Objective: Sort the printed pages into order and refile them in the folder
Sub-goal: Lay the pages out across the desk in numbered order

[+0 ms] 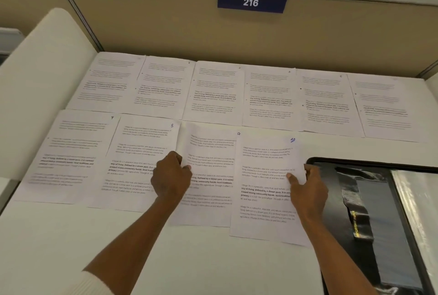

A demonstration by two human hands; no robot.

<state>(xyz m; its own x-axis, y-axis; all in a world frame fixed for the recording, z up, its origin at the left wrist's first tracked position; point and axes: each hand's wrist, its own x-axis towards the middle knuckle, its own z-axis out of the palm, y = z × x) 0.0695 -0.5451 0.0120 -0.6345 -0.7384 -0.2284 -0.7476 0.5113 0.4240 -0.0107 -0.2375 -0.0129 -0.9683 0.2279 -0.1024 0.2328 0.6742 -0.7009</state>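
Printed pages lie in two rows on the white desk. The far row holds several pages, among them page 4. The near row runs 7, 8, 9 and 10. My left hand pinches the left edge of page 9. Thumb on top, my right hand grips the right edge of page 10, which overlaps page 9. The black folder lies open at the right, with clear sleeves.
A beige partition with a blue "216" sign stands behind the desk. A white rounded divider rises along the left side. The folder reaches past the right and bottom of the view.
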